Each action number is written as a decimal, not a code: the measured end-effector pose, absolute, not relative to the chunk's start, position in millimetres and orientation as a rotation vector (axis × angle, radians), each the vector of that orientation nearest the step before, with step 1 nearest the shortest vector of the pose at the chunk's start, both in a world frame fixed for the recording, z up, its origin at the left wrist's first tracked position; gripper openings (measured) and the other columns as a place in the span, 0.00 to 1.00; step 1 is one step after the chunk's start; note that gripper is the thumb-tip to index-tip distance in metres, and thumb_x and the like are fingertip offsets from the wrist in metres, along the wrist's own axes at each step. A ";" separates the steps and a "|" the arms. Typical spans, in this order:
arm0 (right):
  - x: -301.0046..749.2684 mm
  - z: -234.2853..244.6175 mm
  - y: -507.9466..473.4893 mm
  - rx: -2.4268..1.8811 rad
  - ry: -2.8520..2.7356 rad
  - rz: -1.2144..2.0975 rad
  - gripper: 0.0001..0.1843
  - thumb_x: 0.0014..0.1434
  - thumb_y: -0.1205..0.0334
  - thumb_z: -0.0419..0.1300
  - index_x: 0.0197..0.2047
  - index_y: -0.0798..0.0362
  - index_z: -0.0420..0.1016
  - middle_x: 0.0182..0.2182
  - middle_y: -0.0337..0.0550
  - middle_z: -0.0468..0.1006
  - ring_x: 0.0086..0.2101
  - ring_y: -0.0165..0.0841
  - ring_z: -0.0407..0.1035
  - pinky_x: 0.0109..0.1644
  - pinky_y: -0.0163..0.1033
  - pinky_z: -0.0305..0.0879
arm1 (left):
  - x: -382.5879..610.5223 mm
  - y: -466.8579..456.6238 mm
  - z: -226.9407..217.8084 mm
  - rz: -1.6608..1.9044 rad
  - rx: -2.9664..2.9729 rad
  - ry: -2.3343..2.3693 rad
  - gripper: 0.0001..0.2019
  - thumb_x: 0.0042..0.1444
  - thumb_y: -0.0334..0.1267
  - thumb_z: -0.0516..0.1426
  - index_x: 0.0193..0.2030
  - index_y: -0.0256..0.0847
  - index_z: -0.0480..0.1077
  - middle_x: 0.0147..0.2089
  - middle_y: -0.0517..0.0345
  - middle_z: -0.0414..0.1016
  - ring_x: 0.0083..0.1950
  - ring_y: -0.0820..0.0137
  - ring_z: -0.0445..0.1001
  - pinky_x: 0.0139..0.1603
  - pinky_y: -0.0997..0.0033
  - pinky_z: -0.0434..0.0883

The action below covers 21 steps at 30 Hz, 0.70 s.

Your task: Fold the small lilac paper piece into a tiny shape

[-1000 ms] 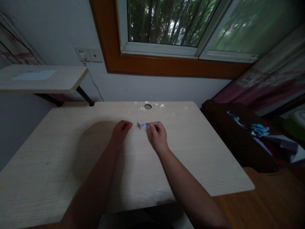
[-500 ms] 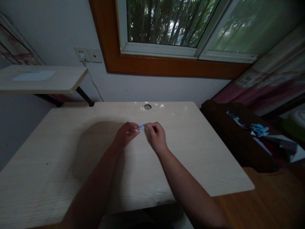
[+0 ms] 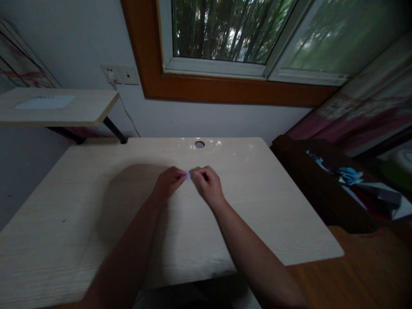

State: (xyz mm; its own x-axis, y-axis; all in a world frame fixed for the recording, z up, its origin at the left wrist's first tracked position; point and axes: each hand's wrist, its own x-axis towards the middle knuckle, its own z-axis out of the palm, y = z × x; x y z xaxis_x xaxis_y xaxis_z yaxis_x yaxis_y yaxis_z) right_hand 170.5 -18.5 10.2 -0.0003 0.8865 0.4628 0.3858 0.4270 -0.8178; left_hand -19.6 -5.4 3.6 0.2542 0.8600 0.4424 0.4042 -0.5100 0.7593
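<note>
My left hand [image 3: 168, 184] and my right hand [image 3: 208, 184] rest on a pale wooden desk [image 3: 96, 214], fingertips nearly meeting. Between them is a tiny pale purple piece [image 3: 187, 174], too small to name. Both hands have their fingers curled into a pinch at that piece. The left fingertips touch its left side, the right fingertips close in from the right. The rest of the piece is hidden by the fingers.
A round cable hole [image 3: 199, 144] sits near the desk's far edge. A raised shelf [image 3: 58, 109] stands at the left, wall sockets [image 3: 119, 74] above it. A dark chair or bed with cloth [image 3: 347, 184] is at the right, a window [image 3: 231, 34] ahead.
The two hands have drawn together: the left moved right to the small purple piece, and the right shifted slightly left. The gap between them has closed.
</note>
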 end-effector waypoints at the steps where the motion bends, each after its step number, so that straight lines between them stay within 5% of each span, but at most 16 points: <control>1: 170.4 10.0 -18.3 -1.144 -1.596 0.577 0.08 0.63 0.58 0.60 0.33 0.51 0.74 0.29 0.38 0.71 0.31 0.33 0.66 0.37 0.37 0.62 | -19.9 -5.2 3.7 1.200 2.030 1.138 0.04 0.59 0.36 0.59 0.40 0.42 0.75 0.38 0.55 0.76 0.38 0.70 0.75 0.38 0.73 0.73; 21: 174.3 6.9 -29.5 -1.167 -1.864 0.476 0.09 0.67 0.58 0.57 0.43 0.47 0.79 0.37 0.44 0.79 0.39 0.36 0.73 0.47 0.39 0.68 | -23.7 -0.9 4.4 1.194 1.947 1.222 0.05 0.58 0.37 0.58 0.37 0.43 0.76 0.37 0.56 0.74 0.39 0.69 0.74 0.40 0.70 0.72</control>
